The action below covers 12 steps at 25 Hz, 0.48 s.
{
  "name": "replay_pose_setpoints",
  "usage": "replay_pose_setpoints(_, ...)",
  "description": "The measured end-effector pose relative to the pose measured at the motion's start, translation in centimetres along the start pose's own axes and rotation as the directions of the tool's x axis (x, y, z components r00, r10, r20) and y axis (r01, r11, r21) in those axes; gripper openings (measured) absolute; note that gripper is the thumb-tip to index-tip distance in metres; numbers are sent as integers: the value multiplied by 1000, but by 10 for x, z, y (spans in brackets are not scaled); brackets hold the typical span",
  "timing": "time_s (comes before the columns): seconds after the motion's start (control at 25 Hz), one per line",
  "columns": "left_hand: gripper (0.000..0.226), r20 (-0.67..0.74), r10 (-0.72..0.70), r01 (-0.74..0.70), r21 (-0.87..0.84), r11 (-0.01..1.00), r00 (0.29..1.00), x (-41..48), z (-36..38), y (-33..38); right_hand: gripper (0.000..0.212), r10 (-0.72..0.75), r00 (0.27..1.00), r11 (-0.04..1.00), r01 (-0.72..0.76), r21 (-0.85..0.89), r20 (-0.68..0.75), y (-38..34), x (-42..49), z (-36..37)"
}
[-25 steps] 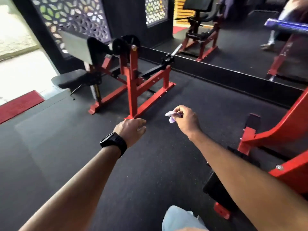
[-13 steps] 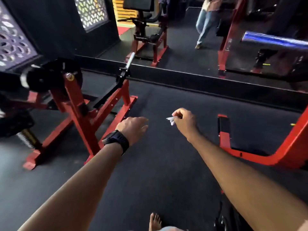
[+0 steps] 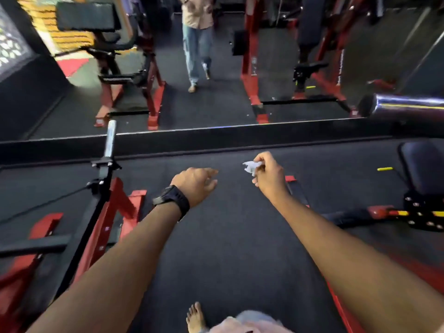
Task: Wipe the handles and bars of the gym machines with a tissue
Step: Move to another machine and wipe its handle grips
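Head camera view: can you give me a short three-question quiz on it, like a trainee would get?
1. True or false: the right hand pinches the tissue.
2. What is worn just behind the left hand? A) black watch B) red band C) nothing
3. Fill in: the left hand holds ____.
Key: 1 true; 2 A; 3 nothing.
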<state>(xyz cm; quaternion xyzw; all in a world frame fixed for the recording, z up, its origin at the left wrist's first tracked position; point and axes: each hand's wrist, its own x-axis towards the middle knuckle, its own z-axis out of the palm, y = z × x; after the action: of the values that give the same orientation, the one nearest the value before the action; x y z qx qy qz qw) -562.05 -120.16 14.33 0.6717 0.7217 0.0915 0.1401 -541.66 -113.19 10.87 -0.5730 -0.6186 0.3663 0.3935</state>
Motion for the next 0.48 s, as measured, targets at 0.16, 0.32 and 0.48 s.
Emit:
replay_pose_setpoints(0.16,38,30,171,-172,33,985,985,142,-28,-12,14,59,986,998,-55,29,-157,-10,107,18)
replay_pose_setpoints(0.32,39,92,282,-287,48,957,955,285,-22,-8,13,108,952,994,-97,53,-285,9,222,29)
replay_pose_setpoints(0.48,37,146,374,-382,30,924,916,435,-18,21,14,187,890,982,-170,78,-416,26,344,11)
